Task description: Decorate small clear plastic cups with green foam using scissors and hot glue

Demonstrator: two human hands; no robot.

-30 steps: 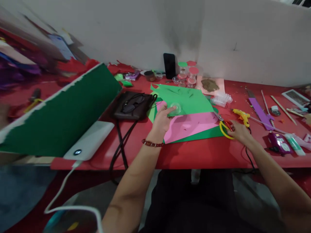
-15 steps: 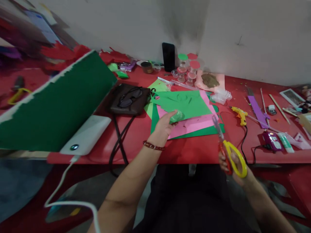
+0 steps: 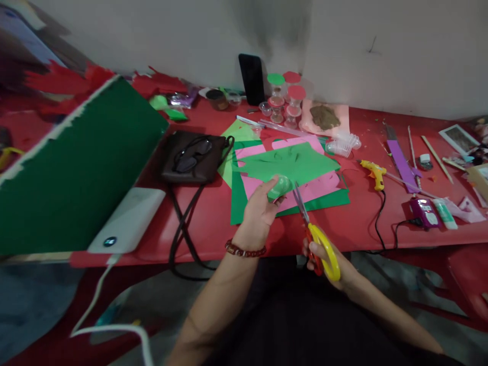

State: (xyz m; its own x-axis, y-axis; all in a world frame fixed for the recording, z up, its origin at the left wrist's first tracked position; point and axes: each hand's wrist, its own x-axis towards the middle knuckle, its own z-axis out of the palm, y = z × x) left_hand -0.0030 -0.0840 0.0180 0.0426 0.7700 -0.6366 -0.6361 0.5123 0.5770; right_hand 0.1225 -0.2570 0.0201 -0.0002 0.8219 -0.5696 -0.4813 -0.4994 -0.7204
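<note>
My left hand (image 3: 259, 211), with a beaded bracelet at the wrist, is closed on a small clear plastic cup (image 3: 281, 187). The cup is against a light green paper sheet (image 3: 301, 161), and whether my fingers also pinch the sheet is hard to see. Pink paper (image 3: 316, 187) and dark green paper (image 3: 331, 199) lie below it. In my right hand (image 3: 322, 262) is a pair of scissors (image 3: 313, 233) with red and yellow handles. Their blades point away from me, tips just right of the cup and close to the green sheet's near edge.
A dark bag (image 3: 190, 173) with sunglasses on it lies left, beside a white power bank (image 3: 127, 223) and a standing green board (image 3: 84, 168). Behind are a phone (image 3: 251, 79) and lidded cups (image 3: 276, 101). Right, a yellow glue gun (image 3: 375, 173) trails a cord.
My right hand has brought the scissors leftward, close to the cup and green sheet. The green sheet has turned and shifted a little. My left hand keeps its hold on the cup.
</note>
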